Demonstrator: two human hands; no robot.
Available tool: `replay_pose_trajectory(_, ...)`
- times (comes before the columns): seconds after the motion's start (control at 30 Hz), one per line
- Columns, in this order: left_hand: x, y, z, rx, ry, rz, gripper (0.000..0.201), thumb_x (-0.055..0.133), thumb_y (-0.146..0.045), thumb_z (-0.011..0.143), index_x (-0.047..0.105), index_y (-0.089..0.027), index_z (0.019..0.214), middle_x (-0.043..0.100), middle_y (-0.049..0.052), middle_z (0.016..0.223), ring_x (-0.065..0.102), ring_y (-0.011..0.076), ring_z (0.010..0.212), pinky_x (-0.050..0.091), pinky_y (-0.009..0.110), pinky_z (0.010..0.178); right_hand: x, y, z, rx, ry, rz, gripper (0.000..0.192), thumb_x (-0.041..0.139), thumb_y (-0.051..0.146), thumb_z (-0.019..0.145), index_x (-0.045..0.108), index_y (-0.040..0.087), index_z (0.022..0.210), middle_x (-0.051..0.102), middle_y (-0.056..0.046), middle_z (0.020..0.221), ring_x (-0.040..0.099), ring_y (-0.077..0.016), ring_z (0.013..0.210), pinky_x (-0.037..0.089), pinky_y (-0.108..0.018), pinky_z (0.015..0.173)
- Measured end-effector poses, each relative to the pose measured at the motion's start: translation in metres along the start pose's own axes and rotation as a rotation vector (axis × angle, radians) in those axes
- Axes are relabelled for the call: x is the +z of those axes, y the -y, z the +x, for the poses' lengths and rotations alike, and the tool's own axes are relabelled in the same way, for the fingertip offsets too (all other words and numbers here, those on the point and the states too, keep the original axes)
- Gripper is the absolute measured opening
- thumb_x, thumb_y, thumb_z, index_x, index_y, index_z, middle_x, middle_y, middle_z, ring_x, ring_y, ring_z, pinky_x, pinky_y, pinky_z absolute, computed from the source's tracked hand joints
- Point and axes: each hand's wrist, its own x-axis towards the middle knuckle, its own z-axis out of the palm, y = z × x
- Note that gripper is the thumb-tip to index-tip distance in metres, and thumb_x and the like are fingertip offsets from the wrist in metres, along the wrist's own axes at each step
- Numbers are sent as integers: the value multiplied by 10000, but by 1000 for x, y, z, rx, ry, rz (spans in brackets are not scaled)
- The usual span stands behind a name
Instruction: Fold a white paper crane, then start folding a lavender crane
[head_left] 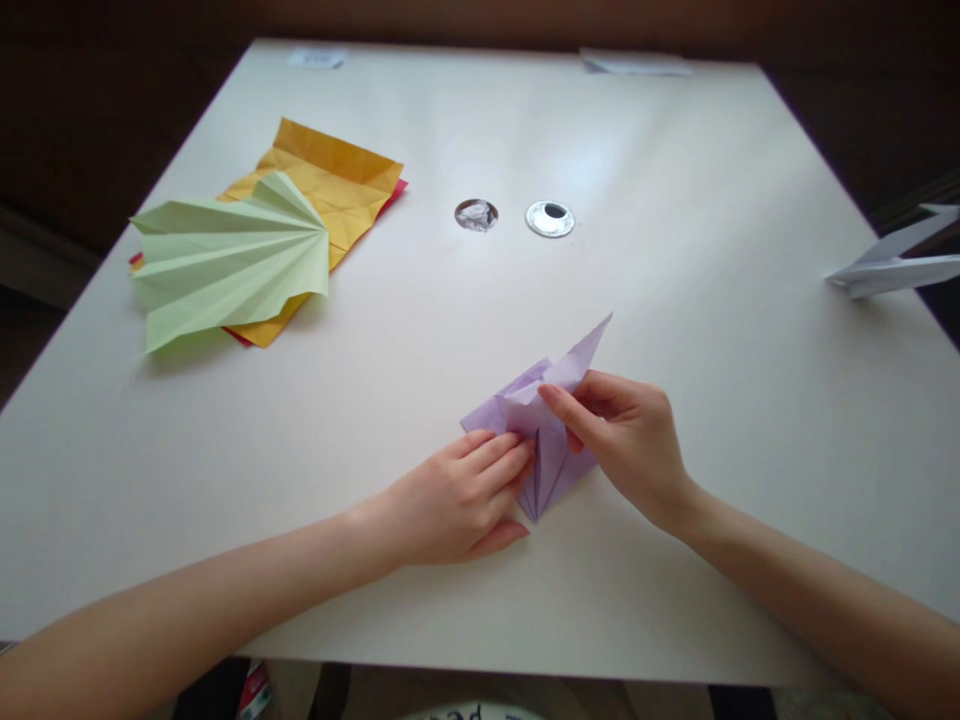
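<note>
A partly folded lilac paper [551, 420] lies on the white table [675, 300] near its front edge. My left hand [461, 500] rests flat on the paper's left side, fingers pressing it down. My right hand [626, 435] pinches an upper flap of the same paper between thumb and fingers. One pointed flap sticks up and away to the right of my fingers.
At the back left a pale green pleated paper fan [225, 260] lies on top of orange paper [337, 190] and a red sheet. Two round cable holes [550, 218] sit mid-table. A white folded paper model [892, 265] lies at the right edge.
</note>
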Motion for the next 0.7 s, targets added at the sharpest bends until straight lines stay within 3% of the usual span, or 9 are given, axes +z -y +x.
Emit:
replay_pose_trajectory(0.2, -1, 0, 0, -4, 0, -3, 483, 455, -393, 867, 557, -2, 1131, 592, 152, 1176, 528, 266, 1105, 421, 366, 960, 5, -4, 5, 137, 37, 309, 169, 620, 320, 768, 564, 182, 689, 465, 66, 464, 378, -58, 360, 300, -202, 347)
replay_pose_trajectory(0.3, -1, 0, 0, -3, 1, -3, 475, 439, -383, 876, 553, -2, 1134, 590, 158, 1177, 528, 262, 1107, 421, 365, 958, 6, -5, 8, 133, 37, 380, 139, 619, 284, 763, 553, 181, 697, 476, 68, 489, 386, -52, 371, 315, -194, 354)
replay_pose_trajectory(0.5, 0, 0, -1, -4, 0, -4, 465, 441, -377, 875, 555, -7, 1133, 585, 157, 1186, 528, 264, 1109, 414, 363, 964, 4, 0, 14, 205, 96, 320, 246, 671, 340, 715, 515, 170, 628, 410, 79, 445, 344, -44, 369, 255, -194, 346)
replay_pose_trajectory(0.7, 0, -1, -1, -5, 3, 1, 470, 448, -384, 869, 559, -11, 1131, 584, 150, 1192, 524, 265, 1113, 406, 361, 972, 7, 1, 19, 166, 42, 282, 294, 652, 318, 728, 455, 177, 562, 399, 73, 445, 360, -50, 381, 270, -199, 351)
